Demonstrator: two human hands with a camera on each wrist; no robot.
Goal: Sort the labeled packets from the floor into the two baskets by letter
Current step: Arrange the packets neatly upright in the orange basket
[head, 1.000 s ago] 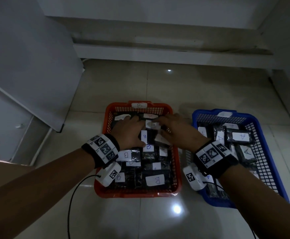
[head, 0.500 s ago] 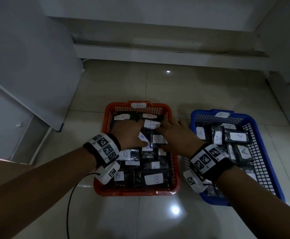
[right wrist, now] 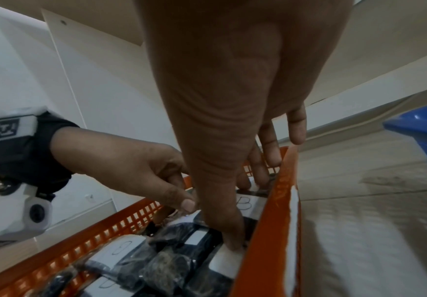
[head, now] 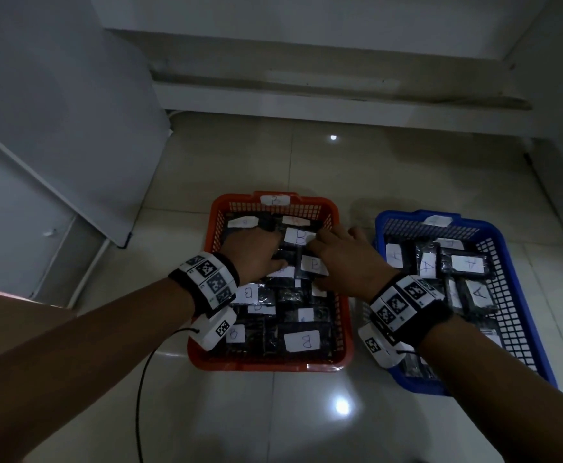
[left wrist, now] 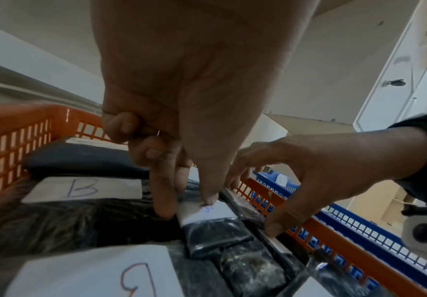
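Note:
A red basket [head: 317, 200] tagged B holds several black packets with white B labels [head: 302, 340]. To its right, a blue basket [head: 404, 217] holds packets labelled A [head: 467, 264]. Both hands are inside the red basket. My left hand [left wrist: 187, 205] pinches the labelled end of a small B packet [left wrist: 214, 227] between thumb and forefinger, with the other fingers curled. My right hand [right wrist: 235, 211] lies spread, its straight fingers on packets along the basket's right wall [right wrist: 270, 221] and its thumb pressing a label.
A white board [head: 73, 128] leans against the wall at the left. A low ledge [head: 307, 105] runs across the back. A black cable [head: 139, 396] trails over the glossy tiled floor below my left arm.
The small B packet under my left thumb has turned from upright to tilted. My right hand has slid a little toward me along the red basket's right side.

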